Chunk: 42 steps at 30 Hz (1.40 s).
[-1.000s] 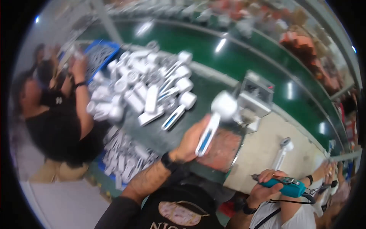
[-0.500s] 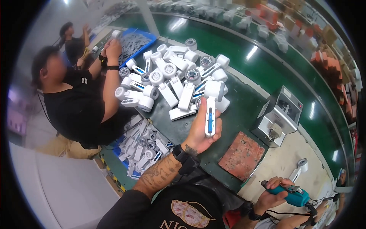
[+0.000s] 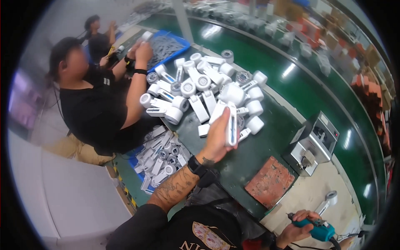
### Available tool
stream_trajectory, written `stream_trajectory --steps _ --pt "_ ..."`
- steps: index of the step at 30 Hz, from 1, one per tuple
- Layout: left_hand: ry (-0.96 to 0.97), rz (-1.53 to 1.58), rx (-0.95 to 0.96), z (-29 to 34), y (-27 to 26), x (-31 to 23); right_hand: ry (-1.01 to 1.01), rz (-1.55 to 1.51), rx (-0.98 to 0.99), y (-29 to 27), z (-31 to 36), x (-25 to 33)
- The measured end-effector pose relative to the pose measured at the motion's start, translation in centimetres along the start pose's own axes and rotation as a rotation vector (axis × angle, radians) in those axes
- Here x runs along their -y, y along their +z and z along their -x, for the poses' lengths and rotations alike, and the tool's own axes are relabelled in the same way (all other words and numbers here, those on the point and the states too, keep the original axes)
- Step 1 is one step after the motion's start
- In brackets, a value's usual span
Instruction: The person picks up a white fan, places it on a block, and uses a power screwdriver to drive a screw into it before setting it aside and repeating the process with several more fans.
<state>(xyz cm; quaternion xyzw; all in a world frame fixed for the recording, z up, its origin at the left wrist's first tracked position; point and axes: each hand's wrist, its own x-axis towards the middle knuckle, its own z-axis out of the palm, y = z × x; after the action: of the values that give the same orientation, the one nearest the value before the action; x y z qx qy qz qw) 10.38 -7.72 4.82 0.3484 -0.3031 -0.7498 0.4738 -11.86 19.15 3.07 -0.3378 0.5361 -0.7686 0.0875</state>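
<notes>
My left hand (image 3: 217, 139) is closed round the handle of a white handheld fan (image 3: 232, 125). The fan stands head up, and a long slot with blue in it shows along the handle's side. Just beyond it lies a heap of similar white fans (image 3: 203, 82), some with open heads. At the lower right, my right hand (image 3: 301, 225) is wrapped round a teal electric screwdriver (image 3: 321, 231). Its dark tip points left, and a cable leaves its rear end.
A worn reddish plate (image 3: 270, 181) lies on the dark green table. Right of it stands a silver machine (image 3: 313, 143). One white fan (image 3: 326, 203) lies beyond the screwdriver. A co-worker (image 3: 93, 96) sits left, near blue trays of grey parts (image 3: 164, 48) and fans (image 3: 160, 156).
The view has swung slightly left, so the scene sits farther right. My left hand has moved a little left over the table with the fan and tilted it. The screwdriver remains in my right hand.
</notes>
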Motion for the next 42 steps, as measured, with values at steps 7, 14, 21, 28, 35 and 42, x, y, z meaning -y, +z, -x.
stream_trajectory --steps 7,14,21,28,35,42 --pt "0.324 0.077 0.036 -8.0 -8.6 -9.1 0.008 -0.056 -0.007 -0.6 0.1 -0.1" --pt "0.108 -0.266 0.253 -3.9 0.7 -3.5 0.140 -0.068 -0.090 -1.9 0.4 0.7" --pt "-0.026 -0.681 0.967 3.6 15.8 10.4 0.121 0.013 -0.040 -2.8 2.0 3.0" --pt "0.621 -1.259 0.948 6.1 26.0 28.2 0.126 -0.062 -0.084 -4.6 5.3 4.4" --pt "0.312 -1.252 0.982 5.7 26.1 29.0 0.124 0.036 -0.109 -5.4 5.5 5.4" --pt "0.431 -1.131 1.105 6.2 18.9 17.1 0.119 0.096 -0.109 -5.7 3.0 4.4"
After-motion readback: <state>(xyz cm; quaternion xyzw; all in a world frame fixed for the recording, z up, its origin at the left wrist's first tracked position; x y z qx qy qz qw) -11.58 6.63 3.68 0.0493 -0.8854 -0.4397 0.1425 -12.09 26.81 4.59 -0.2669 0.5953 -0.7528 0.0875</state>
